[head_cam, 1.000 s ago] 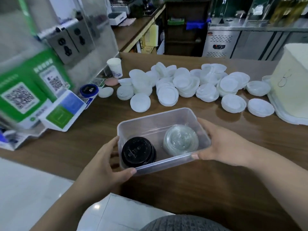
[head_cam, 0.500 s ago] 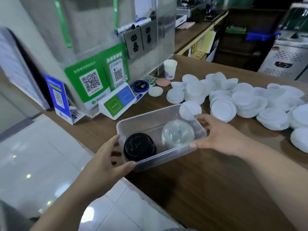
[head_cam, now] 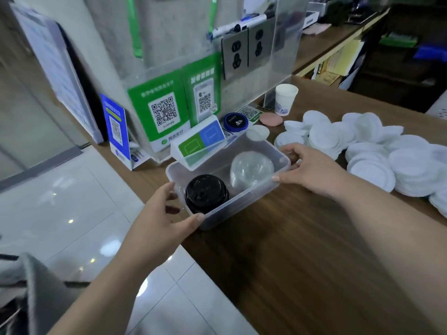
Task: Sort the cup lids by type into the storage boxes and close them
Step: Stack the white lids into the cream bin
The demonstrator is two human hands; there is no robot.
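Left hand (head_cam: 159, 221) and right hand (head_cam: 312, 170) grip the clear storage box (head_cam: 238, 209) ends, thumbs hooked over the rim; best kept level, set fully on the counter (head_cam: 290, 262).

We cannot count the black lids (head_cam: 206, 193) or the clear lids (head_cam: 251, 170) stacked in the storage box (head_cam: 242, 205). The pile of white lids (head_cam: 387, 160) runs off the right edge. Print on the green QR sign (head_cam: 164, 114) is too blurred to read. The right hand (head_cam: 312, 165) covers the box's far right corner. Whether the box touches the counter (head_cam: 290, 262), we cannot tell.
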